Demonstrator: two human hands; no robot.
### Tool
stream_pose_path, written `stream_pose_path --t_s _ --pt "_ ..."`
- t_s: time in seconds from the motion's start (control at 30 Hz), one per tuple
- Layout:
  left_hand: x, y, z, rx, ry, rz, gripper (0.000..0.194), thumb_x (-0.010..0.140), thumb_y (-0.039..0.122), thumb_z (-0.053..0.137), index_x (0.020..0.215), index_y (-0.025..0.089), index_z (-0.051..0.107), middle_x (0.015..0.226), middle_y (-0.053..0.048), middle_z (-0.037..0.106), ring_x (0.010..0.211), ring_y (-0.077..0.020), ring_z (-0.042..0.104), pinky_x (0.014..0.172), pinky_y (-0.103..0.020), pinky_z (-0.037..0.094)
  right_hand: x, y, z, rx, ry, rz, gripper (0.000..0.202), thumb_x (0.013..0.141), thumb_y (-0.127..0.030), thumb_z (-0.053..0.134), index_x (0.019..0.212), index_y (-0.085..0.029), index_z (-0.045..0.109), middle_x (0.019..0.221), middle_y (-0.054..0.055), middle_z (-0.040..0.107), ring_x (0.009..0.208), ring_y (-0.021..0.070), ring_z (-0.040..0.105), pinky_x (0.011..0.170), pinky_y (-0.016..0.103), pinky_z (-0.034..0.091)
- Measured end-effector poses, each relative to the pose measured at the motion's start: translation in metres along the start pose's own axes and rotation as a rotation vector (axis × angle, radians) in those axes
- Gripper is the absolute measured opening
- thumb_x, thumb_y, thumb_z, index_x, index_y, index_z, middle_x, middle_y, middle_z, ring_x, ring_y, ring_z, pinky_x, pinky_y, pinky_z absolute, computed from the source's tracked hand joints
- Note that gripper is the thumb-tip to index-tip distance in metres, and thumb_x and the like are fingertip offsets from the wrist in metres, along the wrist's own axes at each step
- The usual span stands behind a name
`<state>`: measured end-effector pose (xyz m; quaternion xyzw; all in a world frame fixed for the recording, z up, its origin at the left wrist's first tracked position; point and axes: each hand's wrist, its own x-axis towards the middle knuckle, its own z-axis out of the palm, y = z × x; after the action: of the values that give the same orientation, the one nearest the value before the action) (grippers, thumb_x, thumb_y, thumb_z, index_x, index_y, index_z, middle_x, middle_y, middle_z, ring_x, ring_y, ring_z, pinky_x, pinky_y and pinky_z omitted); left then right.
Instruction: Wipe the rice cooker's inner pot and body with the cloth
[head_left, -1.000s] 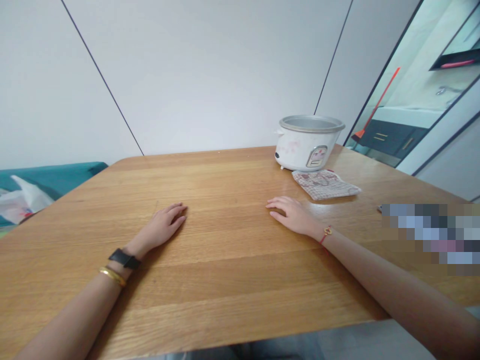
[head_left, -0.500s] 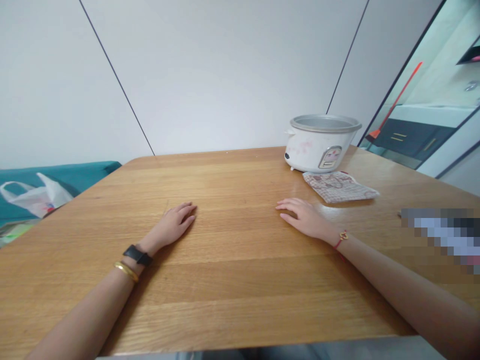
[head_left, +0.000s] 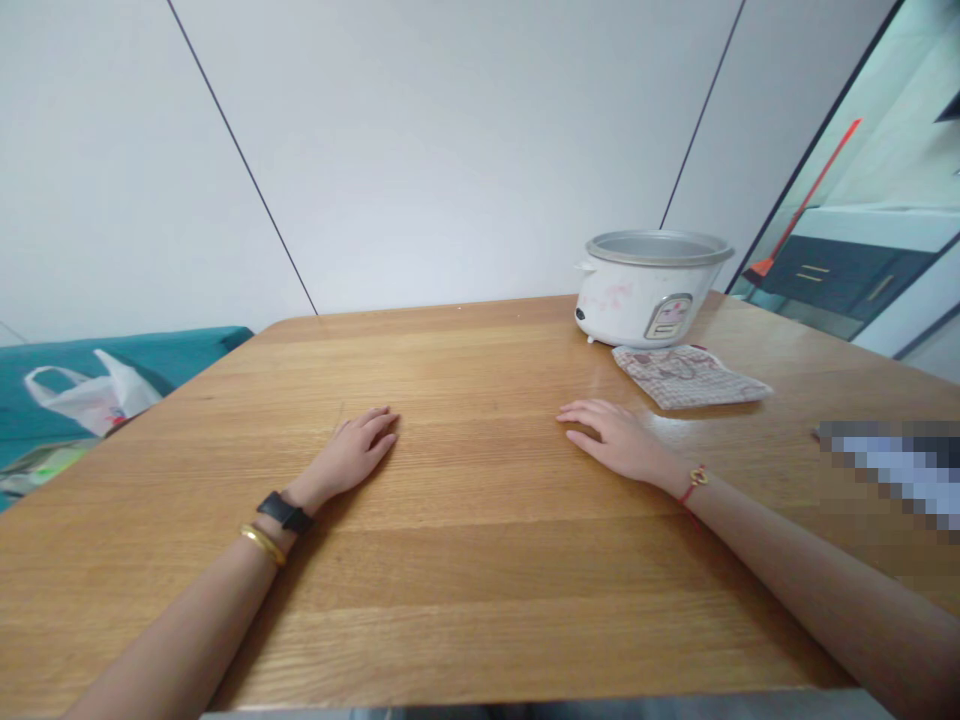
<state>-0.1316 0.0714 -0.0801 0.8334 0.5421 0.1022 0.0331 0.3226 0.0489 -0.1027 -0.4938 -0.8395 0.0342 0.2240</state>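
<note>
My left hand [head_left: 352, 452] rests palm down on the wooden table [head_left: 465, 560], fingers stretched out and holding nothing. A black band and a gold bangle circle that wrist. On the right side, my right hand [head_left: 611, 440] also lies on the tabletop with its fingers extended and nothing in them; a red string bracelet is on its wrist. Nearest to it, a little farther back, is a folded checked cloth [head_left: 686, 378]. Just behind the cloth stands a white rice cooker [head_left: 630, 300] without a lid, its grey rim showing. What is inside the cooker is hidden.
A blurred-out object [head_left: 892, 470] lies at the table's right side. To the left, a white plastic bag [head_left: 94, 400] sits on a teal sofa [head_left: 202, 345]. A white panelled wall [head_left: 450, 150] rises behind the table. An orange-handled broom [head_left: 814, 200] leans beyond the doorway.
The whole view has shifted slightly, so everything appears a little farther right. Both hands keep their places on the table, and nothing has been picked up.
</note>
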Motion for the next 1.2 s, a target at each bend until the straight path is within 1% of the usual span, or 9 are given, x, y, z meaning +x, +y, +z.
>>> stream_pose_path --t_s 0.2,0.3,0.53,0.63,0.8,1.03,1.2 --pt "0.0002 -0.0014 0.0022 -0.012 0.017 -0.015 0.062 0.098 0.050 0.032 0.140 0.012 0.057 0.151 -0.016 0.050 0.140 -0.0305 0.046 0.118 -0.048 0.034 -0.0002 -0.0017 0.0002 0.006 0.007 0.002 0.032 0.096 -0.036 0.051 0.121 -0.027 0.068 0.131 0.006 0.066 0.126 0.0276 0.057 0.110 0.054 0.042" --pt "0.0002 -0.0012 0.0017 -0.007 0.008 -0.001 0.062 0.098 0.049 0.032 0.140 0.011 0.057 0.151 -0.017 0.050 0.141 -0.0296 0.045 0.118 -0.047 0.034 -0.0003 -0.0008 0.0009 0.005 0.008 0.003 0.033 0.096 -0.037 0.051 0.122 -0.027 0.068 0.132 0.007 0.066 0.126 0.0277 0.057 0.110 0.054 0.042" --pt "-0.0008 0.0013 -0.0008 0.007 -0.010 -0.010 0.063 0.099 0.049 0.030 0.142 0.010 0.055 0.152 -0.017 0.048 0.141 -0.0303 0.044 0.119 -0.048 0.033 0.0004 0.0002 0.0005 -0.007 -0.019 0.002 0.034 0.096 -0.037 0.050 0.123 -0.026 0.067 0.133 0.006 0.065 0.127 0.0274 0.056 0.110 0.053 0.042" --pt "-0.0009 0.0009 -0.0006 0.004 -0.008 -0.008 0.063 0.099 0.049 0.030 0.141 0.010 0.056 0.151 -0.017 0.049 0.141 -0.0301 0.045 0.119 -0.047 0.033 0.0003 -0.0003 0.0000 0.005 -0.011 0.000 0.033 0.096 -0.037 0.050 0.123 -0.027 0.067 0.133 0.006 0.065 0.126 0.0272 0.057 0.110 0.053 0.043" --pt "-0.0008 0.0009 -0.0002 -0.004 0.003 -0.004 0.061 0.099 0.050 0.032 0.140 0.012 0.056 0.151 -0.016 0.049 0.140 -0.0309 0.046 0.118 -0.050 0.034 -0.0002 -0.0005 0.0002 0.011 0.005 -0.008 0.033 0.096 -0.037 0.050 0.123 -0.028 0.068 0.132 0.006 0.066 0.126 0.0275 0.057 0.110 0.054 0.042" --pt "-0.0006 -0.0002 0.0010 0.005 0.016 0.009 0.062 0.098 0.049 0.031 0.139 0.011 0.058 0.150 -0.017 0.051 0.139 -0.0305 0.047 0.118 -0.047 0.034 0.0002 0.0006 0.0007 -0.016 -0.014 -0.010 0.033 0.097 -0.037 0.050 0.123 -0.027 0.067 0.133 0.005 0.065 0.126 0.0268 0.056 0.110 0.051 0.043" --pt "-0.0009 -0.0008 0.0016 0.011 0.011 0.010 0.062 0.099 0.049 0.031 0.140 0.010 0.056 0.151 -0.017 0.050 0.140 -0.0304 0.046 0.118 -0.047 0.034 0.0000 0.0017 0.0010 -0.027 -0.027 0.000 0.034 0.097 -0.037 0.048 0.124 -0.026 0.066 0.135 0.005 0.064 0.127 0.0269 0.055 0.111 0.052 0.042"
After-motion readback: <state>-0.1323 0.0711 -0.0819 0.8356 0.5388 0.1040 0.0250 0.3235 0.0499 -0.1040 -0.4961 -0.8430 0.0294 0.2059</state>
